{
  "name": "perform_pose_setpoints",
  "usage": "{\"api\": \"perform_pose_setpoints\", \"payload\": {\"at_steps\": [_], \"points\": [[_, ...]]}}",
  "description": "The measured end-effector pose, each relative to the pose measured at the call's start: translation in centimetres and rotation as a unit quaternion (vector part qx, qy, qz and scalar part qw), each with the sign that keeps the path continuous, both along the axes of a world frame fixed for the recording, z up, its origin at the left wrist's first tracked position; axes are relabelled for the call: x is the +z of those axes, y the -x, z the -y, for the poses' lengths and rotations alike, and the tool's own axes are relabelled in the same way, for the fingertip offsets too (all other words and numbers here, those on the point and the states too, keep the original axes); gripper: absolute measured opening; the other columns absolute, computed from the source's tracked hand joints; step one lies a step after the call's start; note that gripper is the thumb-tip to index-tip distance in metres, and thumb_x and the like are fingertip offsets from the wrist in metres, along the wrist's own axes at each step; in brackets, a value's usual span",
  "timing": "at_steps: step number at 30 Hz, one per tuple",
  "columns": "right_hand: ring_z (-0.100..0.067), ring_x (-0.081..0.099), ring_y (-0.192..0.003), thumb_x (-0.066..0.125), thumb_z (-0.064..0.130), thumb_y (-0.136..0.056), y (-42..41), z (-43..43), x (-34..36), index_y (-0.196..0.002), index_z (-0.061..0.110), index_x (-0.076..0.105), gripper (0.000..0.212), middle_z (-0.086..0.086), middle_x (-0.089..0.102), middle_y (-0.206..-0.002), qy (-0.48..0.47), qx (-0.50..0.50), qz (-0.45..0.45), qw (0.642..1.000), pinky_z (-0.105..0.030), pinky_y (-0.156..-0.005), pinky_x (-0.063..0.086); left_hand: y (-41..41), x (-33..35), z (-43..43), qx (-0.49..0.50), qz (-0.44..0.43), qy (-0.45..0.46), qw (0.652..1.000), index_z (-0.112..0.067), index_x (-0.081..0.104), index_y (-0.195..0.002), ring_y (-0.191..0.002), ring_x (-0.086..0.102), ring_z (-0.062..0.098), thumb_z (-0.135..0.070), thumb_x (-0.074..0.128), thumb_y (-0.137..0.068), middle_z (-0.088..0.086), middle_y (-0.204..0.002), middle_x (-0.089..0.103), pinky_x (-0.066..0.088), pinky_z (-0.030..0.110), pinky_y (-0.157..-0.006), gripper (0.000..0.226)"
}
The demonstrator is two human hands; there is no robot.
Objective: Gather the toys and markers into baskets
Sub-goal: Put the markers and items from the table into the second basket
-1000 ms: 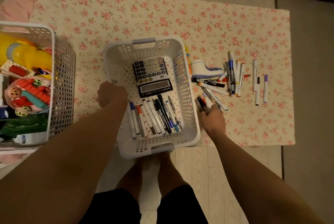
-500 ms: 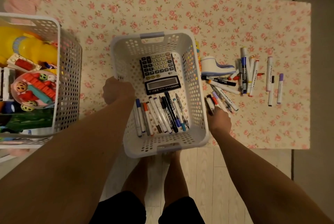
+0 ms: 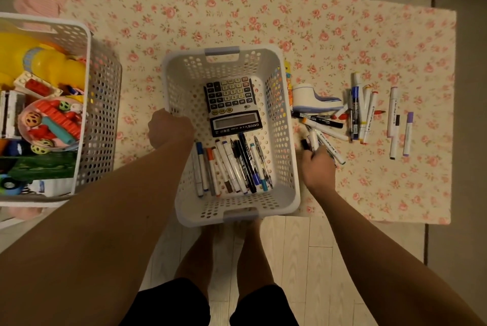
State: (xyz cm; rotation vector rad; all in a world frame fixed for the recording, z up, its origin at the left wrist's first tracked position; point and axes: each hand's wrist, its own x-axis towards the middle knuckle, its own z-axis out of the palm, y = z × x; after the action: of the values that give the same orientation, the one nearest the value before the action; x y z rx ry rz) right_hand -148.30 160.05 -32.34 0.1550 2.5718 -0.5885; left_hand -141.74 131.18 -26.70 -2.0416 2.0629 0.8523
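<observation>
My left hand [image 3: 168, 128] grips the left rim of the white basket [image 3: 295, 194], which sits between my hands with pens [image 3: 232, 167] inside. My right hand [image 3: 317, 167] curls round markers [image 3: 313, 139] beside its right wall; loose markers [image 3: 365, 115] lie beyond my fingers.

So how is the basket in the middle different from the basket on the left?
The middle basket holds a calculator and markers on its floor; the left basket is piled with toys. The left hand grips the middle basket's rim; no hand touches the left basket. Both are white with holes in their walls.
</observation>
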Motion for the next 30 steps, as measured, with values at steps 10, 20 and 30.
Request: {"api": "perform_pose_setpoints", "payload": {"at_steps": [10, 20, 30], "points": [[-0.018, 0.045, -0.059, 0.039, 0.026, -0.098, 2.9, 6.9, 9.0, -0.102, 0.016, 0.049, 0.015, -0.01, 0.054, -0.075, 0.262, 0.013, -0.032, 0.964, -0.037, -0.051, 0.042, -0.3, 0.2, 0.0, -0.013, -0.006, -0.015, 1.0, -0.004, 0.06, -0.116, -0.107, 0.061, 0.032, -0.012, 0.053, -0.087, 0.015, -0.12, 0.062, 0.051, 0.039, -0.089, 0.031], [-0.019, 0.046, -0.06, 0.037, 0.022, -0.102, -2.3, 11.0, 6.5, -0.105, 0.011, 0.041, 0.013, -0.005, 0.048, -0.073, 0.239, 0.121, 0.171, 0.948, -0.035, -0.052, 0.039, -0.4, -0.2, 0.0, -0.017, -0.007, -0.007, 1.0, -0.003, 0.061, -0.112, -0.106, 0.061, 0.032, -0.01, 0.053, -0.087, 0.015, -0.118, 0.062, 0.05, 0.037, -0.085, 0.028], [-0.036, 0.058, -0.108, 0.048, 0.007, -0.095, -5.4, 9.9, 1.9, -0.122, -0.004, 0.05, 0.029, -0.022, 0.059, -0.118, 0.035, 0.11, 0.173, 0.978, -0.034, -0.081, 0.045, -0.3, -0.4, 0.0, -0.014, -0.001, -0.003, 1.0, -0.003, 0.062, -0.107, -0.103, 0.063, 0.032, -0.011, 0.054, -0.086, 0.015, -0.113, 0.064, 0.052, 0.038, -0.084, 0.024]]}}
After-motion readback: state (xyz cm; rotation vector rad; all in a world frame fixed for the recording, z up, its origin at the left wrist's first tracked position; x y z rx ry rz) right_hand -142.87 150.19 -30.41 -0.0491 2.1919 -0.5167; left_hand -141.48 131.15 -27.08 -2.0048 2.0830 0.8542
